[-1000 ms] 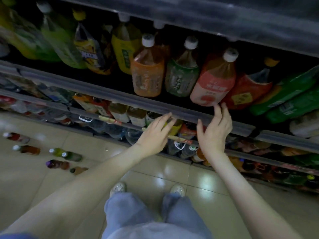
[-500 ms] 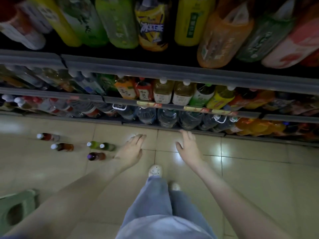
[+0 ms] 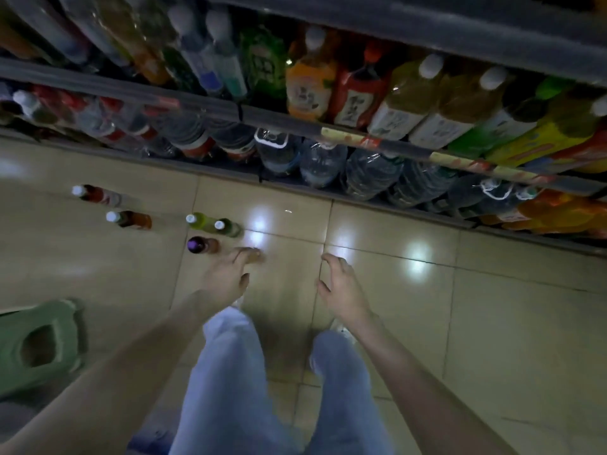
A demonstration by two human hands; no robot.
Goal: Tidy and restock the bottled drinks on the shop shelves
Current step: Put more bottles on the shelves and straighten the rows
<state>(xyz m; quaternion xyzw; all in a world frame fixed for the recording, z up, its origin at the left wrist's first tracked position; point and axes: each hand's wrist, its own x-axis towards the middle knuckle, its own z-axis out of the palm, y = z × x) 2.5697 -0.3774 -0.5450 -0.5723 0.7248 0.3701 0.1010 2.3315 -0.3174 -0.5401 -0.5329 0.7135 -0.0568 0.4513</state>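
Bottles stand upright on the floor (image 3: pixel 492 323), caps toward the camera. The purple-capped bottle (image 3: pixel 202 245) is just left of the left hand (image 3: pixel 230 274), not touching it, with two green bottles (image 3: pixel 213 223) behind. The left hand and right hand (image 3: pixel 341 287) are empty, fingers loosely curled. The bottom shelf (image 3: pixel 328 188) holds clear water jugs (image 3: pixel 371 172).

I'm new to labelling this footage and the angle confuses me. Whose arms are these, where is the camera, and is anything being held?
There is no machine: the camera sits on a person's head, looking down past their own arms and legs. Both the left hand and the right hand are empty, fingers relaxed, above the tiled floor. Five small bottles sit on it; the purple-capped bottle is nearest the left hand. A green stool is at the left. The shelves along the top hold many more, with large water bottles lowest.
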